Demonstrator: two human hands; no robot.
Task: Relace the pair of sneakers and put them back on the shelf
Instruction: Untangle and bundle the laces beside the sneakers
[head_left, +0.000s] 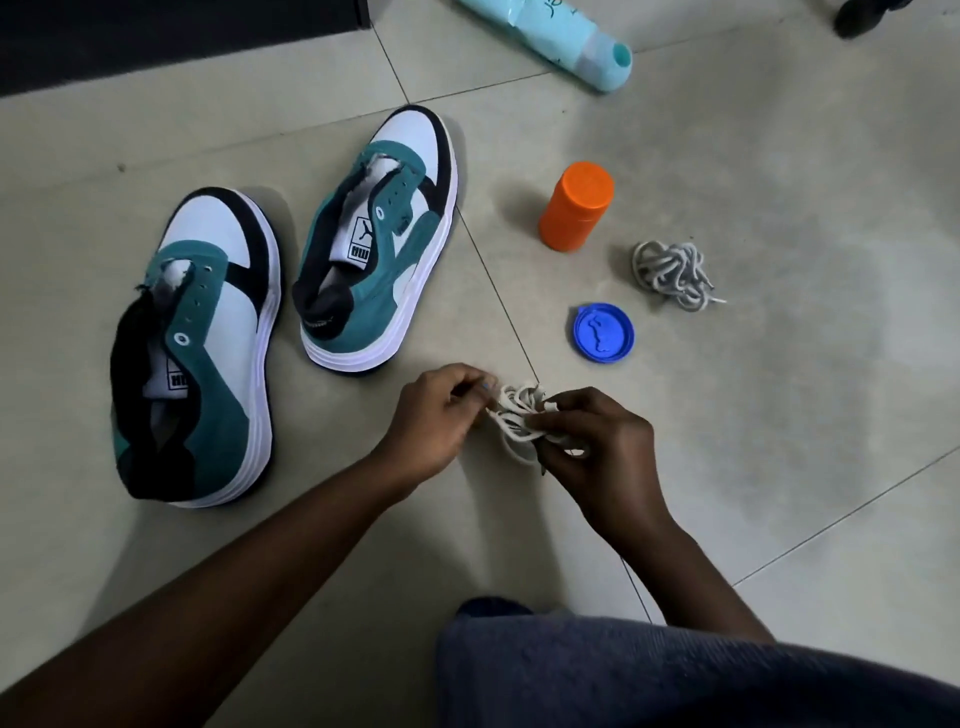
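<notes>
White tangled lace pinched between both hands, capped orange container nearby.

Both forearms are bare, no sleeves or jewellery showing; a fingernail on the left hand carries blue polish, and the lap wears greyish-blue ribbed fabric.

The 2 sneakers were seen to be faced in matt, suede-like teal panels and smooth white panels, over smooth white rubbery soles. The laces looked woven and matt. The orange bottle and blue lid appeared smooth plastic. The floor tiles were faintly glossy.
</notes>
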